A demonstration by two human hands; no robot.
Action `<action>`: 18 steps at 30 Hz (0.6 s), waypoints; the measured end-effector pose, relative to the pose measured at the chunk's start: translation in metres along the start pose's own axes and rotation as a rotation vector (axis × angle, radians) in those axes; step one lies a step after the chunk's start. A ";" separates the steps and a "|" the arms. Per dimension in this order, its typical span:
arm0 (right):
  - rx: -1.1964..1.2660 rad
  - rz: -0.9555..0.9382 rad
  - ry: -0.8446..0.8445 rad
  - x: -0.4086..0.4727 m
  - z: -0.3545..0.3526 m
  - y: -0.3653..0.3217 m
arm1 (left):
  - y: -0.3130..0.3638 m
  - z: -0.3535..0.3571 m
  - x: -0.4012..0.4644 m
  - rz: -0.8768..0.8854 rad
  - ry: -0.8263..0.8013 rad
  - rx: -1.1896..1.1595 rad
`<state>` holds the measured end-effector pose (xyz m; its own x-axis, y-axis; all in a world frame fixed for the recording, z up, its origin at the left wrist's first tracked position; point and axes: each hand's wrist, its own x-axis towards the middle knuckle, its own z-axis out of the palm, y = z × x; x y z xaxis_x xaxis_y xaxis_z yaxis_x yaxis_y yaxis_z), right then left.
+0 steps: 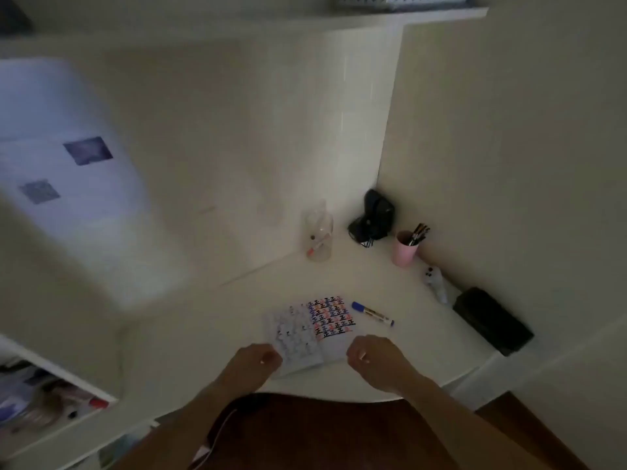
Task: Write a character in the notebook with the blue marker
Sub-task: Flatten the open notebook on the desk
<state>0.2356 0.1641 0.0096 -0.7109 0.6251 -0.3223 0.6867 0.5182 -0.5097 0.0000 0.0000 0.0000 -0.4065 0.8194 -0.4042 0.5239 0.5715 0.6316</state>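
An open notebook [314, 329] lies on the white desk [217, 320], its right page filled with rows of black, red and blue characters. The blue marker [372, 314] lies capped on the desk just right of the notebook, pointing away to the left. My left hand [254, 362] rests at the notebook's near left corner, fingers curled, touching the page edge. My right hand [371, 359] hovers at the near right corner with fingers curled and nothing visible in it, a short way below the marker.
A clear glass jar [318, 237] with a red marker inside stands behind the notebook. A pink cup [405, 248] of pens, a black device [375, 215], a small white figure [434, 281] and a black case [493, 320] line the right wall.
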 end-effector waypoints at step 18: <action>-0.394 -0.233 0.253 0.142 0.160 0.161 | -0.132 0.137 0.174 0.633 0.247 0.540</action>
<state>0.2211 0.2429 -0.2464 -0.8260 0.5636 -0.0085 0.5546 0.8100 -0.1905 -0.0370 0.0738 -0.2446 -0.0364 0.9930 0.1122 0.9646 0.0056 0.2637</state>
